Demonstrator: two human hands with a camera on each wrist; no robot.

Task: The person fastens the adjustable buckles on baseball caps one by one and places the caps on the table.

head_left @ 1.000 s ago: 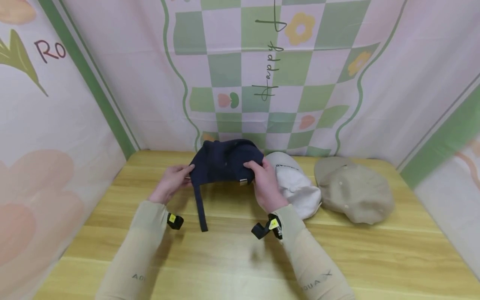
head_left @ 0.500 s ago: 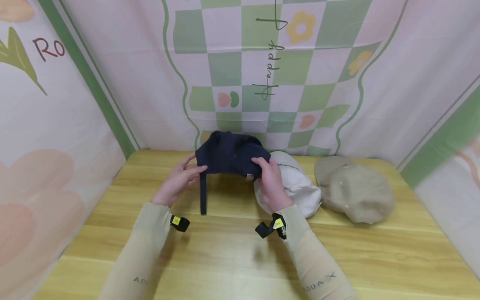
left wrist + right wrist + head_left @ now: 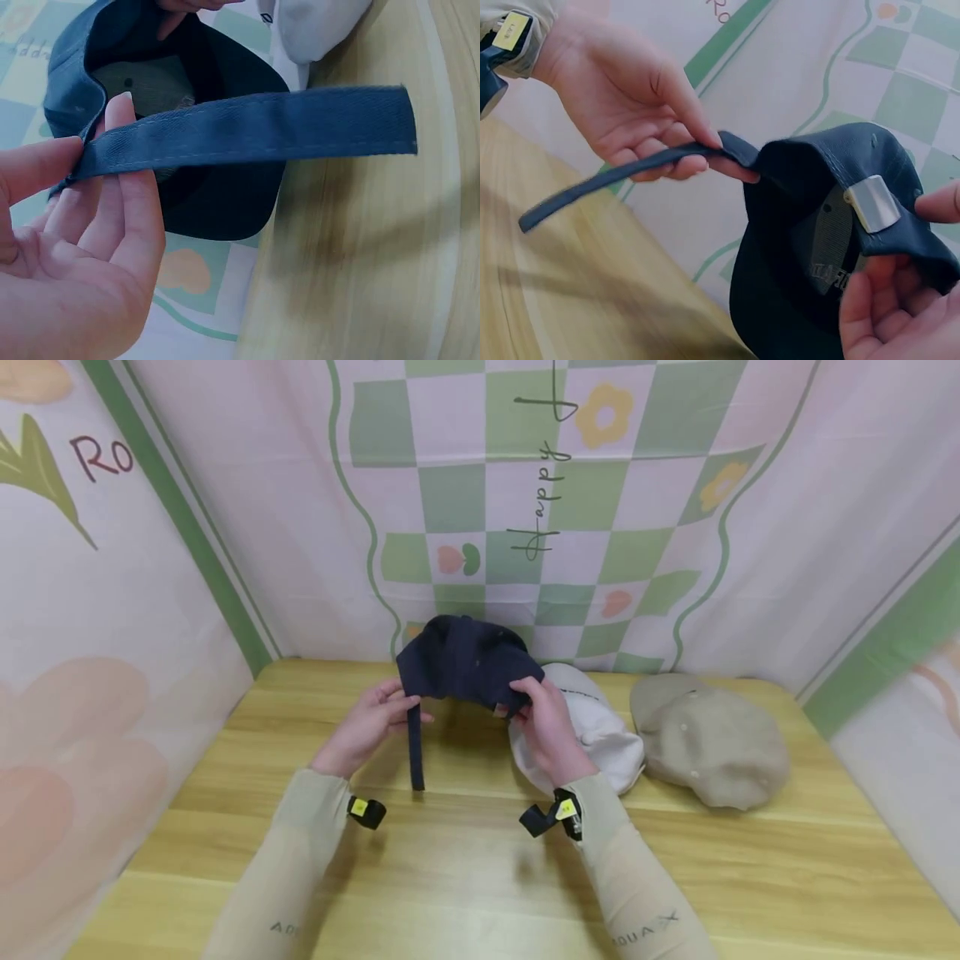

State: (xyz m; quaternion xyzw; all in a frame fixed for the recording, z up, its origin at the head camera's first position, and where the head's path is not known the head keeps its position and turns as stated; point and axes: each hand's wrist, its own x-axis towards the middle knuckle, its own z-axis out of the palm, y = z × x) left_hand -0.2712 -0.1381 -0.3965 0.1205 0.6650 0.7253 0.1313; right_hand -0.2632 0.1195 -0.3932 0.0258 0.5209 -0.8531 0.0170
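Observation:
Both hands hold up a navy baseball cap [image 3: 468,656] above the far part of the table. My left hand [image 3: 365,727] pinches the root of its loose back strap [image 3: 255,127] between thumb and fingers; the strap's free end hangs down in the head view. On the cap's other side, my right hand [image 3: 551,727] grips the back edge, thumb outside and fingers inside, beside a metal buckle [image 3: 874,204]. The strap is out of the buckle. In the left wrist view the cap's inside and its brim [image 3: 225,206] show beyond the strap.
A white cap [image 3: 600,739] lies on the wooden table [image 3: 450,877] just behind and right of my right hand. Further right lies a beige cap [image 3: 712,743]. A printed curtain [image 3: 450,502] stands along the table's back edge.
The navy cap has risen and shifted slightly to the right, with both hands moving along. Its loose strap swings with it. The other two caps stay put.

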